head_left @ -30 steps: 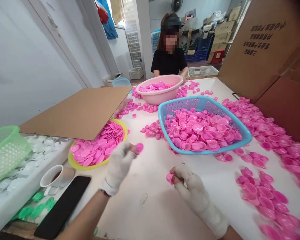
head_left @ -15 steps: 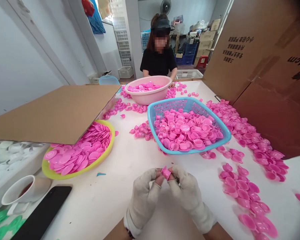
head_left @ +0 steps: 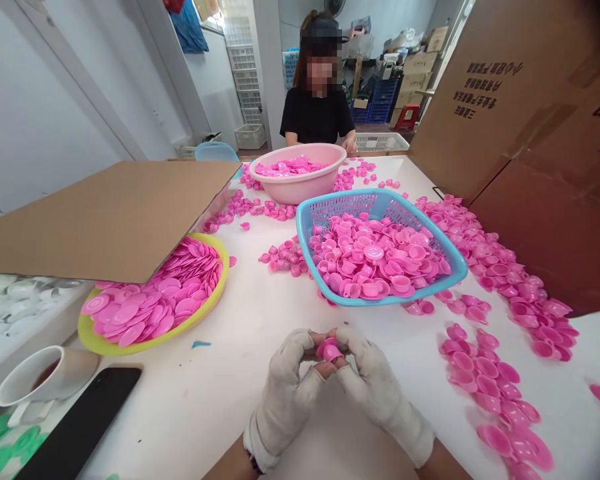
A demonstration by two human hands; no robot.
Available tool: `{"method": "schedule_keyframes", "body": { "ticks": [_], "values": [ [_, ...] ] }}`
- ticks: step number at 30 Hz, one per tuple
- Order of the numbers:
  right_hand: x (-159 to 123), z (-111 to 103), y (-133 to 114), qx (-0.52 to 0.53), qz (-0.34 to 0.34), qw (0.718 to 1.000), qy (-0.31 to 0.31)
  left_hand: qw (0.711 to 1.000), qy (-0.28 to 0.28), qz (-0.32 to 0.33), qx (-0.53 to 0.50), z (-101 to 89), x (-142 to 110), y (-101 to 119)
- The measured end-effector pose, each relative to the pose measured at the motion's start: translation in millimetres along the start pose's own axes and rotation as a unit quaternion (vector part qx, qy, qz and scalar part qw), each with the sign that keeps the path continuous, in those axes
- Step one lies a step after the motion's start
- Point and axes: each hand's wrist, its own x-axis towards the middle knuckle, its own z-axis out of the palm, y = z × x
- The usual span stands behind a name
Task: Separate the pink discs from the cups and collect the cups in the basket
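Note:
Both hands wear off-white gloves with bare fingertips and meet low in the middle of the view, above the white table. Between the fingertips of my left hand (head_left: 293, 387) and my right hand (head_left: 375, 383) is a small pink plastic toy cup (head_left: 331, 351), with a wide round rim or saucer at its back. Each hand pinches it from its own side. Fingers hide part of its edge. Ahead stands a blue basket (head_left: 380, 301) heaped with similar pink cups and saucers. Rows of pink cups (head_left: 485, 370) lie right of my right hand.
A yellow basin (head_left: 224, 287) of pink discs sits left, partly under a cardboard sheet (head_left: 105, 213). Near it are a mug (head_left: 75, 373) and a black phone (head_left: 87, 420). Beyond stands a pink basin (head_left: 300, 190), with a co-worker (head_left: 317, 117) behind it. A large carton (head_left: 540, 167) borders the right.
The pink cup has been turned between my fingertips, so its rounded side now faces me. My hands stay close together. The view has tilted slightly, and the co-worker's hand has shifted.

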Motion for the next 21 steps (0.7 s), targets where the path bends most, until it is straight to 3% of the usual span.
{"method": "schedule_keyframes", "body": {
  "ticks": [2,8,12,15,18,21],
  "values": [
    [0,-1,0,0.002,-0.013,1.000,-0.012,1.000,-0.010,0.002,0.015,0.9,-1,1],
    [-3,4,0,-0.081,-0.043,0.995,0.027,0.999,0.009,0.017,0.048,4.4,-1,2],
    [-1,6,1,-0.062,-0.024,0.997,0.027,0.997,0.003,-0.079,-0.019,0.2,5,3],
    [0,5,3,-0.073,-0.101,0.992,0.030,0.982,0.017,-0.153,-0.107,-5.9,10,4],
    [2,1,2,-0.060,-0.171,0.983,-0.021,0.972,-0.009,-0.174,-0.156,-10.3,10,3],
    [4,-4,-2,0.003,-0.089,0.995,-0.042,0.981,-0.029,-0.126,-0.148,-11.4,7,2]
  ]
}}
